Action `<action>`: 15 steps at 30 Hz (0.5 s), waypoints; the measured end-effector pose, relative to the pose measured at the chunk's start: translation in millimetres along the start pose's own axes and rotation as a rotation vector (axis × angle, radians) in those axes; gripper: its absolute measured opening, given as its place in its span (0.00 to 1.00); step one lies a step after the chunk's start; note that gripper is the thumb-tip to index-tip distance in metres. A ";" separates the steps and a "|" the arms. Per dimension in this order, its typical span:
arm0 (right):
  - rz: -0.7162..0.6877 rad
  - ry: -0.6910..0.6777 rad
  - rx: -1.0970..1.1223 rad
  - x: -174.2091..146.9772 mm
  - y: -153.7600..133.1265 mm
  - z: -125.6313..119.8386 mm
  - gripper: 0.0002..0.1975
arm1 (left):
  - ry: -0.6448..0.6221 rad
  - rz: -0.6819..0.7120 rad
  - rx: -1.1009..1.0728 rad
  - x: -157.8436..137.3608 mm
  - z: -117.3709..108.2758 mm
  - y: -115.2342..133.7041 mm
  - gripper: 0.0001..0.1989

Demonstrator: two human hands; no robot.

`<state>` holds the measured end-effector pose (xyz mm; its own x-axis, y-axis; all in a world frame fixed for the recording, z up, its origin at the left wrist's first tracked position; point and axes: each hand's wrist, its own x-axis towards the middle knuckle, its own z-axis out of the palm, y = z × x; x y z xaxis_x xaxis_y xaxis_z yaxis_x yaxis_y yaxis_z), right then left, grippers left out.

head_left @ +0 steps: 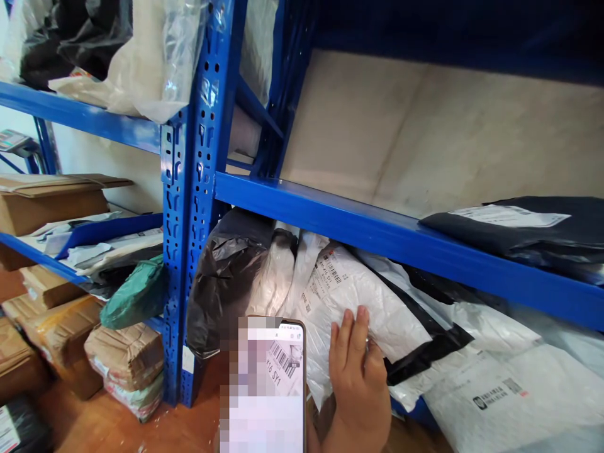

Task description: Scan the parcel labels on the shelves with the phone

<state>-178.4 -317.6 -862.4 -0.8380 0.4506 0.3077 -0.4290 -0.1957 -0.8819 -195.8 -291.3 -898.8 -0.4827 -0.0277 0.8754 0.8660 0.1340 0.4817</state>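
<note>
A phone stands upright at the bottom centre, partly pixelated. Its screen shows a close view of a barcode label. My left hand grips it from below, mostly hidden behind the phone and the frame edge. Just right of the phone, my right hand rests on a white plastic mailing bag, its fingers stretched out against the surface. A barcode label is on the bag's upper part. To its left bulges a dark plastic parcel; on the right lies another white mailing bag.
A blue shelf beam runs above the bags and joins a perforated blue upright. A black parcel lies on the shelf above. At left are cardboard boxes, a green parcel and the reddish floor.
</note>
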 end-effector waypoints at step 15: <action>-0.101 0.226 -0.325 -7.4 -1.2 34.9 0.35 | -0.131 -0.016 -0.039 2.5 -9.8 2.7 0.15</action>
<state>-183.5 -351.1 -851.1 -0.6865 0.6407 0.3440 -0.3460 0.1282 -0.9294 -193.5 -300.7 -894.9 -0.5075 0.1009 0.8558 0.8611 0.0962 0.4993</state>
